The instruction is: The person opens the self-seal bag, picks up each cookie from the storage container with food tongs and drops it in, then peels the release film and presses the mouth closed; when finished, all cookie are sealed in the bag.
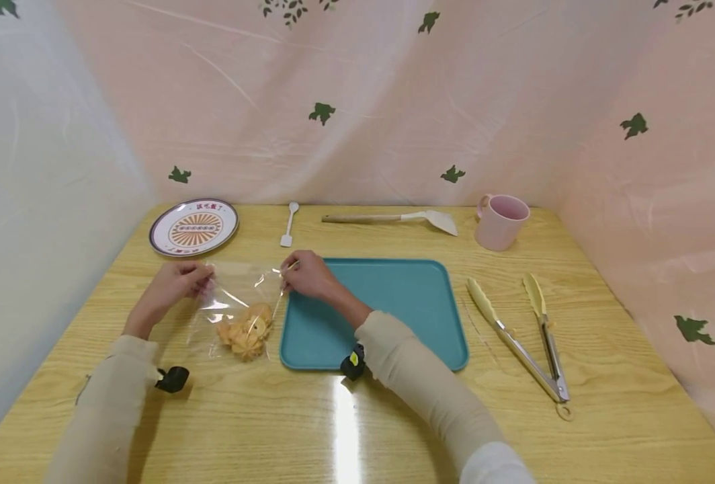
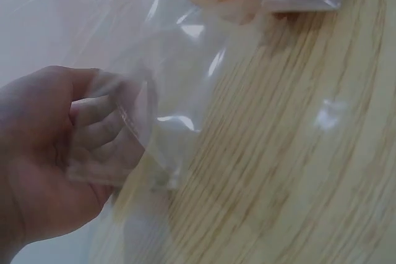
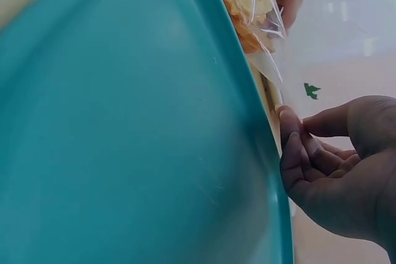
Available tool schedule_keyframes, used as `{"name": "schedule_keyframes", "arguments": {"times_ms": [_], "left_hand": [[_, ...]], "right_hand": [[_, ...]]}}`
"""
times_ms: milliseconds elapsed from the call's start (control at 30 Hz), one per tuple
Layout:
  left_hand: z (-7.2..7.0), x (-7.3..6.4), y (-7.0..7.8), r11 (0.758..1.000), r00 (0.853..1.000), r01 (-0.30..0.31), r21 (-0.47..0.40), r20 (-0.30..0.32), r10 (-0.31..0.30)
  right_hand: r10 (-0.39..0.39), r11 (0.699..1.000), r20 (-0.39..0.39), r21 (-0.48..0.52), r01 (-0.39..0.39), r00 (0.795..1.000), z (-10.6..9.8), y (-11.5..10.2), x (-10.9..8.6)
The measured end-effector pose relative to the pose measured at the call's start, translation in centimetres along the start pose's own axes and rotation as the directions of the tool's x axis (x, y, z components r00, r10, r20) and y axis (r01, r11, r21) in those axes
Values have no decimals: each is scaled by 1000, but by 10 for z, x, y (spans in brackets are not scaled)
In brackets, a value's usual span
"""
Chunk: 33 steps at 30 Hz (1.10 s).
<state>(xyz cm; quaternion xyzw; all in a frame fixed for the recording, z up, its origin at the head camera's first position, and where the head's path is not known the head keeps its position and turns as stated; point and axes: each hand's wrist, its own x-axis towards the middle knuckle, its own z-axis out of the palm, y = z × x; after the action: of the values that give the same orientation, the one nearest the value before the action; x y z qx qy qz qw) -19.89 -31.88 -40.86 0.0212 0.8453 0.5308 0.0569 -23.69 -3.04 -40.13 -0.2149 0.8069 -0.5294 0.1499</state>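
Observation:
A clear plastic bag (image 1: 224, 302) is stretched between both hands, above the table's left side. Several golden-brown cookies (image 1: 247, 333), piped in swirls, lie together in its lower part; some also show in the right wrist view (image 3: 247, 4). My left hand (image 1: 173, 289) pinches the bag's upper left corner, and in the left wrist view the film drapes across the fingers (image 2: 105, 131). With thumb and fingertips, my right hand (image 1: 312, 275) pinches the upper right corner, over the left back corner of a teal tray (image 1: 375, 316).
Behind the left hand lies a patterned plate (image 1: 194, 228). A small white spoon-like tool (image 1: 289, 225), a wooden-handled spatula (image 1: 388, 216) and a pink mug (image 1: 502, 222) line the back. Spread tongs (image 1: 529, 349) lie right of the tray. Pink cloth (image 1: 363, 154) hangs behind the table.

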Motion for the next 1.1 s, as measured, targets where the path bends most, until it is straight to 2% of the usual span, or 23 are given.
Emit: {"name": "schedule_keyframes", "arguments": {"times_ms": [333,567,733,833,933,1100], "left_hand": [[1,5,-3,999,999,48,-20,12,-48],[0,6,-4,999,999,44,-15,19,-44],[-3,4,-1,1000,1000,26,-14,0,-26],[-6,0,4,999,1000,0,42,-20,0],[-8,-4,9,991,999,-30,132,-36,35],[-10,-9,21,939,991,-82,334,-75,113]], "right_hand": [[18,995,8,-96,-17,1000,-3,-1,4],[33,995,5,-95,-32,999,-5,-1,4],[57,991,-9,-119,-57,998,-16,-4,1],[64,990,2,-127,-63,998,-27,-4,-4],[72,992,36,-103,-68,997,-42,-4,-12],[85,994,61,-80,-80,994,-70,-1,-29]]}}
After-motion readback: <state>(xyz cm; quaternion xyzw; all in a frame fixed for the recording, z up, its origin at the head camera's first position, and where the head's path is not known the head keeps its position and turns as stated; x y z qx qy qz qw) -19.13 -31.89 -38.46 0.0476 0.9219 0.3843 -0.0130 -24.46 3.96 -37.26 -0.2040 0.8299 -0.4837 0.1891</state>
